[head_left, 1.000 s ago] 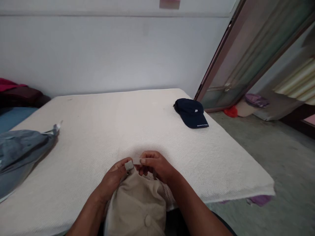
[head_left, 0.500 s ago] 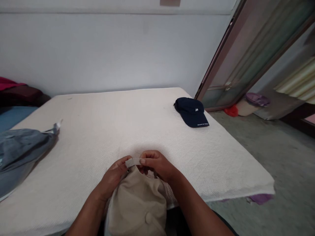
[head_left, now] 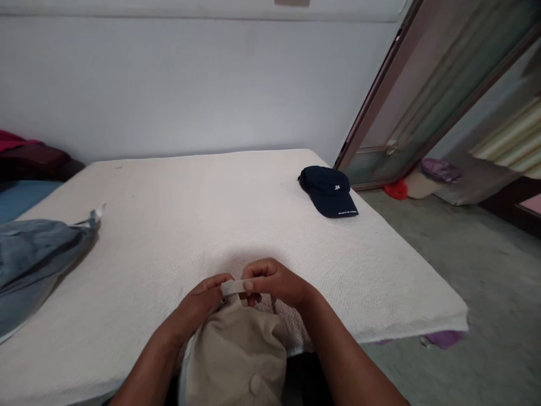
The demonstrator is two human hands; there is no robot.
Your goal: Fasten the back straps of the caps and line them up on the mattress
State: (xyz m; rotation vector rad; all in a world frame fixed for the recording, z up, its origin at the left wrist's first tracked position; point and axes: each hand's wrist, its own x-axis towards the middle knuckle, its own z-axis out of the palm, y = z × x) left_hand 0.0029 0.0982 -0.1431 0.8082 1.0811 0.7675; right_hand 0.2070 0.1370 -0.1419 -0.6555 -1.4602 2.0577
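Note:
A beige cap (head_left: 236,355) lies at the bottom centre, with its fabric button toward me and its back opening facing away. My left hand (head_left: 207,296) is closed on the cap's left back edge, beside a small metal eyelet. Between both hands stretches the cap's pale adjustment strap (head_left: 232,287). The thumb and fingers of my right hand (head_left: 270,282) pinch the strap's right end. Some fingertips are hidden behind the strap and cap.
A navy cap (head_left: 327,192) rests at the right of the white-covered bed (head_left: 181,214). At the left edge is a grey-blue cap (head_left: 38,259). Folded cloths (head_left: 31,163) are piled at the far left. A wall (head_left: 181,84) stands behind, and a sliding door (head_left: 380,113) at right.
Both hands have shifted slightly to the right and down with the strap. The beige cap has sunk a little in view. Both hands keep their hold.

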